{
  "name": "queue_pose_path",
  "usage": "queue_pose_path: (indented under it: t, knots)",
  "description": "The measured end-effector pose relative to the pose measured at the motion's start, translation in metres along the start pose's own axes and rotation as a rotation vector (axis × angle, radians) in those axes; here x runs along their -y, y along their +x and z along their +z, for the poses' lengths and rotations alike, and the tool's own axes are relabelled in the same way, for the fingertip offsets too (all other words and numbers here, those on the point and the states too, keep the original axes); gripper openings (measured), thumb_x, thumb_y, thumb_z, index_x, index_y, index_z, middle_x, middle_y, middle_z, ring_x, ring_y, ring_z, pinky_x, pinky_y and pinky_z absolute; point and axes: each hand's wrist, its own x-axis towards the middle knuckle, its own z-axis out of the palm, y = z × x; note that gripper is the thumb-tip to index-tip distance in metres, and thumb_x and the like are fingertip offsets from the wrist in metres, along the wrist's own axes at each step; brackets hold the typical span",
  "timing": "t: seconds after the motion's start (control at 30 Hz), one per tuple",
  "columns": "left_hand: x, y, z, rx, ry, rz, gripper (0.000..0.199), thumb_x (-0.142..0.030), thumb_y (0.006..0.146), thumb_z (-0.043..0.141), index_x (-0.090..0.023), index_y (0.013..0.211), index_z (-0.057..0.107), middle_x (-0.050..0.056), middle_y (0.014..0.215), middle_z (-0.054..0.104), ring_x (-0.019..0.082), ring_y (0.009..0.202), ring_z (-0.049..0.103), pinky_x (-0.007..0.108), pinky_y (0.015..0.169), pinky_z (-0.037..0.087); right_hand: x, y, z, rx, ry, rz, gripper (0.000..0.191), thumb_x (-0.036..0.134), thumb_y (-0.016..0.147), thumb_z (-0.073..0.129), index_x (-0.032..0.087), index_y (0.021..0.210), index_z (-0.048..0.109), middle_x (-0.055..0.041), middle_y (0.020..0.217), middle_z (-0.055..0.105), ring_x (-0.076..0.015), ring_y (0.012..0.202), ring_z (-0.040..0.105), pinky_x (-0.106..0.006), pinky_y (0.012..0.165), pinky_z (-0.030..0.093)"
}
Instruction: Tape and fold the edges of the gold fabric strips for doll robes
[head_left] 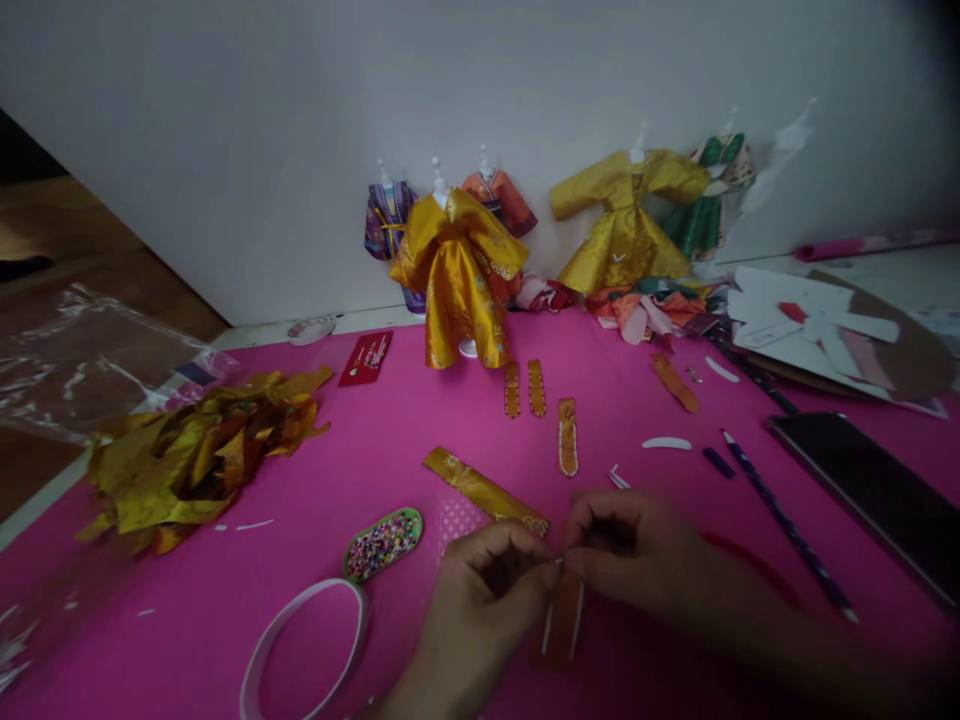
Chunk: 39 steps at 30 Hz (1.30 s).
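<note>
My left hand [491, 590] and my right hand [637, 550] meet at the front of the pink table, fingertips pinched together. Between them is the top end of an orange fabric strip [564, 622] with white edging along both sides; its lower part hangs toward me. The exact spot they pinch is small and partly hidden by the fingers. Just beyond my left fingers lies a gold fabric strip [480, 487]. Farther up is a finished-looking strip with a white beaded edge [568, 440]. A green-rimmed dish of multicoloured beads [384, 545] sits left of my left hand.
Gold fabric scraps [202, 450] pile at the left, and a white ring [259, 655] lies in front. Dressed doll forms, one in gold [461, 270], stand along the wall. A pencil [787, 525] and a black phone [870, 490] lie right of my right hand.
</note>
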Motion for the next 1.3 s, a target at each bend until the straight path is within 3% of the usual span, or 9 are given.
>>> queue_pose_path:
  t: [0.23, 0.47, 0.77, 0.97, 1.3]
  knots:
    - [0.0, 0.001, -0.003, 0.039, 0.027, 0.024, 0.01, -0.03, 0.065, 0.067, -0.021, 0.061, 0.064, -0.003, 0.057, 0.055, 0.014, 0.056, 0.048, 0.027, 0.056, 0.038, -0.009, 0.004, -0.002, 0.071, 0.092, 0.042, 0.018, 0.035, 0.068, 0.072, 0.02, 0.069, 0.062, 0.0057, 0.057, 0.048, -0.0099, 0.054, 0.038, -0.026, 0.052, 0.025]
    - [0.003, 0.001, -0.006, 0.087, 0.078, 0.09, 0.009, -0.027, 0.069, 0.065, -0.02, 0.063, 0.063, -0.003, 0.057, 0.053, 0.013, 0.056, 0.048, 0.026, 0.055, 0.038, -0.011, 0.004, -0.005, 0.115, 0.134, 0.056, 0.018, 0.031, 0.068, 0.077, 0.019, 0.067, 0.064, 0.0057, 0.056, 0.05, -0.0093, 0.054, 0.039, -0.026, 0.052, 0.025]
    - [0.003, 0.0, -0.008, 0.13, 0.067, 0.124, 0.008, -0.023, 0.069, 0.067, -0.02, 0.062, 0.066, -0.001, 0.062, 0.062, 0.013, 0.059, 0.055, 0.024, 0.057, 0.044, -0.006, 0.007, -0.011, 0.23, 0.227, 0.077, 0.027, 0.034, 0.065, 0.085, 0.018, 0.067, 0.063, 0.005, 0.061, 0.056, -0.0084, 0.057, 0.044, -0.023, 0.054, 0.031]
    - [0.003, 0.0, -0.008, 0.148, 0.078, 0.137, 0.008, -0.022, 0.069, 0.067, -0.019, 0.062, 0.067, -0.002, 0.06, 0.061, 0.011, 0.056, 0.054, 0.022, 0.055, 0.043, -0.009, 0.008, -0.011, 0.246, 0.23, 0.076, 0.03, 0.037, 0.064, 0.085, 0.018, 0.066, 0.063, 0.006, 0.058, 0.054, -0.0079, 0.055, 0.043, -0.023, 0.054, 0.033]
    - [0.003, 0.0, -0.007, 0.154, 0.1, 0.179, 0.008, -0.019, 0.069, 0.065, -0.019, 0.061, 0.066, -0.002, 0.06, 0.062, 0.011, 0.056, 0.056, 0.021, 0.055, 0.044, -0.006, 0.004, -0.008, 0.198, 0.157, 0.049, 0.018, 0.026, 0.064, 0.076, 0.018, 0.065, 0.06, 0.0062, 0.058, 0.052, -0.0087, 0.055, 0.041, -0.024, 0.051, 0.028]
